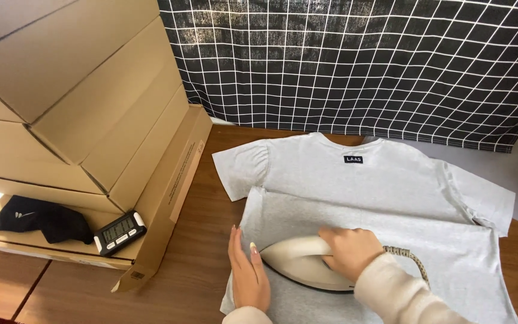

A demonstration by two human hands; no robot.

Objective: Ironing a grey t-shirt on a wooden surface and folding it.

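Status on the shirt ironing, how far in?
Done: the grey T-shirt lies spread on the wooden table, its bottom part folded up over the middle. In hand: the right hand grips the cream iron on that folded part, while the left hand presses the fabric flat beside it. Left: both sleeves and the collar area look untouched, with creases near the right sleeve.

Soft, even daylight fills the scene, brightest at the far left edge behind the boxes (73,90), where the view blows out to white. Shadows are faint: a soft one under the iron (304,264) and beside the boxes. The wood table (187,264) carries mild sheen. Focus is sharp throughout; edges bend slightly.
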